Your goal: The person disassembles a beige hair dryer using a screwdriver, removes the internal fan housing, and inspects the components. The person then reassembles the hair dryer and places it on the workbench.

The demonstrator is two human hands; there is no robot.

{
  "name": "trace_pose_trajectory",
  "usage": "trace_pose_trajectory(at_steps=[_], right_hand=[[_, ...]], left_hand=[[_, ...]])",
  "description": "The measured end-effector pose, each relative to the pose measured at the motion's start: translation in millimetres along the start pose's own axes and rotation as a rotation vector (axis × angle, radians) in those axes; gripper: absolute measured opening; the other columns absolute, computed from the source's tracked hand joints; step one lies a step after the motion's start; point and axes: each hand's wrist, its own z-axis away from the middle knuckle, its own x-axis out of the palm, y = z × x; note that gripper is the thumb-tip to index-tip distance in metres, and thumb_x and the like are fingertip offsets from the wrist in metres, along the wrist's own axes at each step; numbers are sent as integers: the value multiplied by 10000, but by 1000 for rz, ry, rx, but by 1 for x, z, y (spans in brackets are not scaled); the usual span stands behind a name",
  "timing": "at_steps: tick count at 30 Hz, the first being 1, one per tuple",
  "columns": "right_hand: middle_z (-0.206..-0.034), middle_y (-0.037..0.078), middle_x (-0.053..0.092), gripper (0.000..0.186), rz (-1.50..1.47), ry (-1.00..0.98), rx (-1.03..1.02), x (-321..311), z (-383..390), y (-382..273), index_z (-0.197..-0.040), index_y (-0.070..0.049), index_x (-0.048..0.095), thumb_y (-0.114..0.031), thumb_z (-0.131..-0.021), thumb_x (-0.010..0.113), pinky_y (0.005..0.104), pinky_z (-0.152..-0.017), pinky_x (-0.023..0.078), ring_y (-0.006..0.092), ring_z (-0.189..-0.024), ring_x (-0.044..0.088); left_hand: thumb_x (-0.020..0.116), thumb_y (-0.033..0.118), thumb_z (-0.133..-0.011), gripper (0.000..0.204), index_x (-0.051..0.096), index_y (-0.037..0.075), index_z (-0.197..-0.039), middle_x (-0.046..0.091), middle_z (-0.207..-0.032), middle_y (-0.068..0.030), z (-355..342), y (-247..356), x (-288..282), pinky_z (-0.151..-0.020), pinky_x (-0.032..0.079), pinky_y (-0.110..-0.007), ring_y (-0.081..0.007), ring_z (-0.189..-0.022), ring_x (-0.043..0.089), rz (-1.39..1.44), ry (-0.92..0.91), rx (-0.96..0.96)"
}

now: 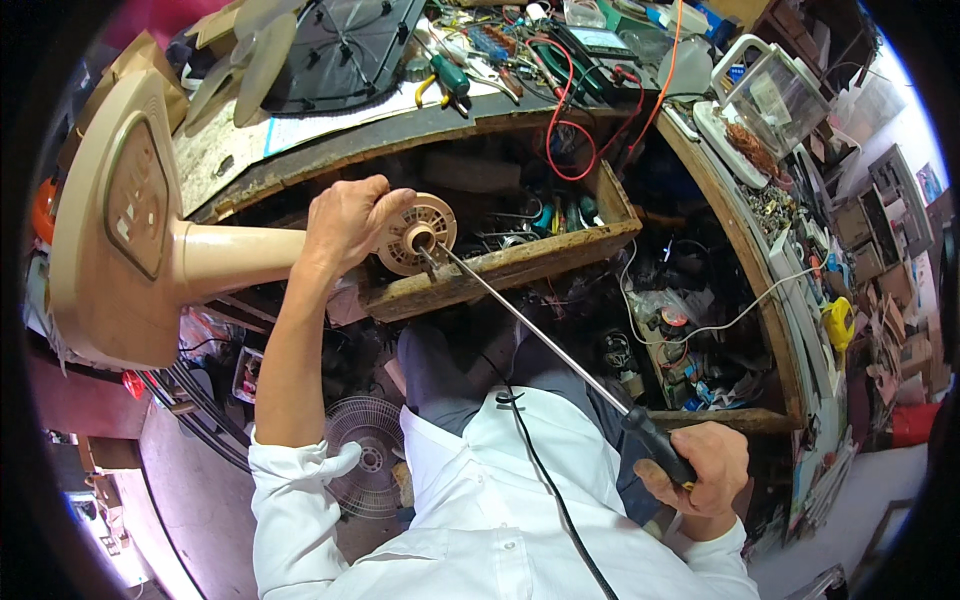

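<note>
A beige fan stand [112, 215] with a broad base on the left lies sideways, its column running to a slotted round housing [408, 215]. My left hand [342, 218] is closed round the column's end beside the housing. My right hand [698, 465] grips the black handle of a long screwdriver [540, 332] at the lower right. The screwdriver's shaft reaches up to the housing's central opening, where a short metal piece shows; exact contact is too small to tell.
An open wooden drawer [520, 265] holds tools. The cluttered workbench [245, 150] bears pliers [450, 78], leads and a fan blade. A clear appliance [780, 105] sits at the upper right. A wire fan guard [360, 460] lies below, beside my legs.
</note>
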Motion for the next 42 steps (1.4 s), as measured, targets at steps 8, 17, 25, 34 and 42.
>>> trace_pose_trajectory(at_steps=[8, 17, 25, 34, 42], right_hand=[[-991, 97, 538, 448, -29, -228, -394, -28, -42, 4, -1105, -270, 678, -133, -708, 837, 321, -527, 425, 175, -628, 528], [-1063, 203, 662, 399, -68, -151, -154, -27, -63, -8, -1223, -99, 697, -259, -874, 807, 274, -509, 539, 197, -658, 643], [-1266, 264, 610, 474, -184, -118, -101, -23, -47, -4, -1262, -62, 659, -277, -867, 809, 370, -666, 598, 268, -846, 691], [-1231, 222, 653, 323, -167, -61, 49, -21, -45, -12, -1223, -110, 699, -135, -906, 758, 370, -670, 601, 297, -899, 705], [-1372, 268, 543, 348, -178, -37, 15, -16, -44, -11, -1250, -131, 661, -139, -911, 742, 372, -720, 617, 321, -901, 711]], left_hand=[[637, 526, -969, 525, 653, 35, -783, 650, -703, -202, -3, -4, 3, -635, 498, -489, -430, -713, 651, -5, 6, 17], [636, 540, -967, 529, 655, 46, -779, 646, -691, -188, -1, -5, 6, -613, 489, -477, -399, -678, 645, -4, 42, 17], [643, 523, -975, 530, 644, 37, -764, 616, -627, -156, 1, -10, 7, -559, 452, -441, -344, -568, 601, 3, 75, 50], [633, 543, -975, 548, 655, 42, -754, 618, -624, -144, 0, -7, 6, -557, 451, -431, -310, -558, 597, 3, 59, 29], [635, 540, -974, 542, 660, 49, -746, 609, -609, -128, 1, -10, 10, -545, 447, -417, -284, -534, 585, 16, 83, 55]])
